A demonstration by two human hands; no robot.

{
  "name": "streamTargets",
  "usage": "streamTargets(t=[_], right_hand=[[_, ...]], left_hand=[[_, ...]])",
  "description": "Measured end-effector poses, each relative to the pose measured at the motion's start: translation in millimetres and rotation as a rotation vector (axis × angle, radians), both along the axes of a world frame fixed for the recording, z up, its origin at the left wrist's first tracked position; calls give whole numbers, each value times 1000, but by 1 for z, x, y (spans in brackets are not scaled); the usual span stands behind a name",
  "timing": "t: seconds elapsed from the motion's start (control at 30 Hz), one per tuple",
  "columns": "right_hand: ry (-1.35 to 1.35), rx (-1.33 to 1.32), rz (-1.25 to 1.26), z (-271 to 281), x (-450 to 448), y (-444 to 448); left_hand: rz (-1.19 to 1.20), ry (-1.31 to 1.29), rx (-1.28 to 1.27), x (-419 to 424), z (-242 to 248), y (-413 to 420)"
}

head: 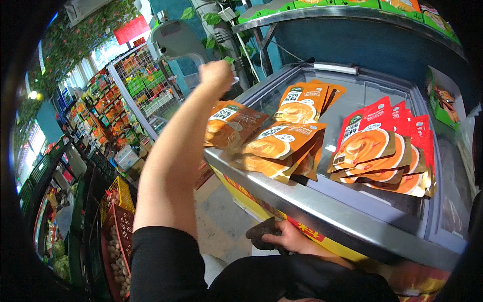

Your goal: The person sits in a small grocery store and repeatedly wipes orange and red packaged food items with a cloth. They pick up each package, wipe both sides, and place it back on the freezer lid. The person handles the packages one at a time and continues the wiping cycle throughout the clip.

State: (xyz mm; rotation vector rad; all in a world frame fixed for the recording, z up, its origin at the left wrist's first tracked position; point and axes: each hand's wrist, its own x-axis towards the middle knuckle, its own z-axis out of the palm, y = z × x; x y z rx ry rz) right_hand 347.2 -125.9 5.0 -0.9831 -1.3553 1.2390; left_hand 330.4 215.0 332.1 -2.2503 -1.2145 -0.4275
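My left hand [217, 77] is raised beyond the orange pouches, its fingers curled; a small pale edge shows beside it, and whether it holds anything is hidden. Low in front of me, my right hand [281, 236] grips a dark cloth [262, 233] beside the freezer's front. Orange hotpot-seasoning pouches [273, 141] lie in overlapping piles on the left part of the chest freezer [302, 205]. One brownish-orange pouch [236, 126] lies at the left corner, close to my left forearm. Red pouches [364, 137] are fanned out in a stack on the right, over the glass top.
A metal shelf [332, 13] with green boxes overhangs the freezer's back. A green carton [445, 107] stands at the right. To the left are a wire rack [145, 83], shelves of packets, a red crate [120, 226] of small round produce and a yellow basket [124, 192].
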Motion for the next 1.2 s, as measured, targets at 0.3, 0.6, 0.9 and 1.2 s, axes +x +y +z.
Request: streamTargets(t=[0.3, 0.6, 0.9, 1.2], right_hand=[[212, -5, 77, -6, -9, 3], [130, 36, 60, -2, -5, 4], [-102, 38, -36, -7, 0, 3], [-145, -51, -65, -34, -2, 8]], left_hand=[[561, 116, -142, -162, 9, 25], [-452, 295, -9, -16, -22, -40], [-844, 550, 292, 59, -55, -84], [-848, 670, 458, 80, -70, -82]])
